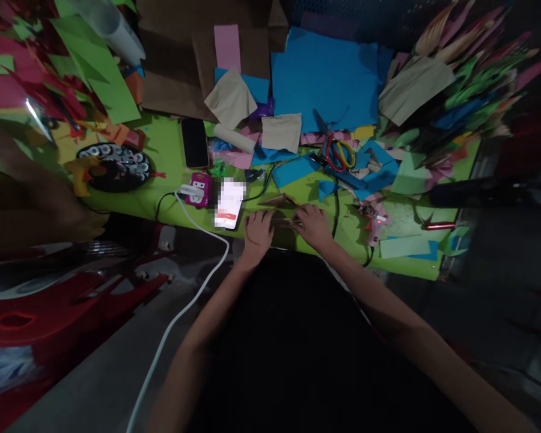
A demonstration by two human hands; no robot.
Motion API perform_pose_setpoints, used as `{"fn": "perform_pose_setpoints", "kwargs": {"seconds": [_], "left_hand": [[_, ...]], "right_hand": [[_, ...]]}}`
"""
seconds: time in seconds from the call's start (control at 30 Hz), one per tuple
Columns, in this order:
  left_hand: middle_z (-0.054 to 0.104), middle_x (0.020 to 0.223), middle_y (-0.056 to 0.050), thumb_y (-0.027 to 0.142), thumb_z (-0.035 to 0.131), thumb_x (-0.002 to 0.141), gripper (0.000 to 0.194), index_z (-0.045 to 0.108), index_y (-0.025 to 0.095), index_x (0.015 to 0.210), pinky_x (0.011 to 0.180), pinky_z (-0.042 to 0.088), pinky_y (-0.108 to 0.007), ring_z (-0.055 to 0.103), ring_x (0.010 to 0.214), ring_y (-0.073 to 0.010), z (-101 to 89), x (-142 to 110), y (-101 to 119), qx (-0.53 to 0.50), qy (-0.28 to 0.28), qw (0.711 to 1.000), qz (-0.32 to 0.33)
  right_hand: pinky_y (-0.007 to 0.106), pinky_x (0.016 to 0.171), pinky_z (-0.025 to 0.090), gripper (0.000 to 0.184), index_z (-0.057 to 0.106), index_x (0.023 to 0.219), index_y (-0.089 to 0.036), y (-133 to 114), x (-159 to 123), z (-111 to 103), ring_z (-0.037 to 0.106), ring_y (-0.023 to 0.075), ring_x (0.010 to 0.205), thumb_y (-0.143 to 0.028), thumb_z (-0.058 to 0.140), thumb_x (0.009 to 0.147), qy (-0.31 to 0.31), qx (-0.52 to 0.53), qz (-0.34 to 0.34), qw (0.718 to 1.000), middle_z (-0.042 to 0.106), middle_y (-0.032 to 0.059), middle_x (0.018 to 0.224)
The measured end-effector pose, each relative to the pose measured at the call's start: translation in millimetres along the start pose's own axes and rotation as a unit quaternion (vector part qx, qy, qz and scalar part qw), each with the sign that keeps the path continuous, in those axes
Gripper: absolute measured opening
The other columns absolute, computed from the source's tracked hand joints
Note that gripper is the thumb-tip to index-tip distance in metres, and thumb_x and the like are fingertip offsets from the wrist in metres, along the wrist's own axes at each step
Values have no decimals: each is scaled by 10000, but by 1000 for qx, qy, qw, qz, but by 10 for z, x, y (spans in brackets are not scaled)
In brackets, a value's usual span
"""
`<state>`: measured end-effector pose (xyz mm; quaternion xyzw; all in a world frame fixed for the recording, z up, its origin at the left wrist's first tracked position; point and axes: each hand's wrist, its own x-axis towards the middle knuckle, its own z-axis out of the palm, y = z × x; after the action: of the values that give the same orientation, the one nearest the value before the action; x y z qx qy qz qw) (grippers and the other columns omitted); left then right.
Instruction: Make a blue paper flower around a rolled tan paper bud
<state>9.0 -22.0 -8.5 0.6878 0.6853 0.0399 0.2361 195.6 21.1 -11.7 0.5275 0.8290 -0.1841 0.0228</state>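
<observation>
Hands (285,228) work at a cluttered green table (166,135), dimly lit.

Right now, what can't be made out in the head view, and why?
- Head: screen of the lit phone, pixelated.
- Head: full shape of the brown piece, partly covered by left hand and right hand.
- Head: other person's arm, blurred, cut off by left edge.
</observation>
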Motion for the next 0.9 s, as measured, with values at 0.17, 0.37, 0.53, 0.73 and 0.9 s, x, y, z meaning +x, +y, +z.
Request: {"fn": "perform_pose_setpoints", "kwargs": {"seconds": [0.17,0.37,0.53,0.73,0.9], "left_hand": [[670,1105,-90,234,508,944,211,665,261,1082,986,412,-451,564,1096,-278,21,-41,-28,14,-6,999,39],[693,1163,-66,198,416,978,317,661,291,1157,1029,371,-438,572,1091,-250,168,-193,-109,28,-2,996,88],[669,1265,-80,232,427,990,320,626,285,1235,1058,366,-453,560,1158,-249,323,-226,-205,30,20,993,117],[667,1283,-82,239,378,1009,298,642,242,1148,1075,362,-455,573,1173,-249,325,-159,-182,58,31,987,145],[703,1132,-101,209,403,995,284,649,227,1136,1044,400,-430,611,1093,-244,200,-125,-77,29,12,992,122]], "right_hand": [[385,793,319,115,686,901,-216,27,-89,94,535,275,930,-210,572,910,16,9,-32,999,673,96,924],[369,834,325,223,720,1042,-220,150,-286,222,567,245,941,-249,510,975,47,14,-83,995,719,88,1004],[350,862,339,235,714,1095,-241,213,-334,275,575,226,963,-222,518,967,61,21,-91,994,726,70,1046],[370,837,374,158,715,933,-224,192,-208,268,587,254,927,-218,558,921,55,46,-69,995,724,82,955],[377,806,445,155,682,929,-218,202,-219,187,635,256,897,-229,528,921,44,165,-32,985,731,77,938]]}}
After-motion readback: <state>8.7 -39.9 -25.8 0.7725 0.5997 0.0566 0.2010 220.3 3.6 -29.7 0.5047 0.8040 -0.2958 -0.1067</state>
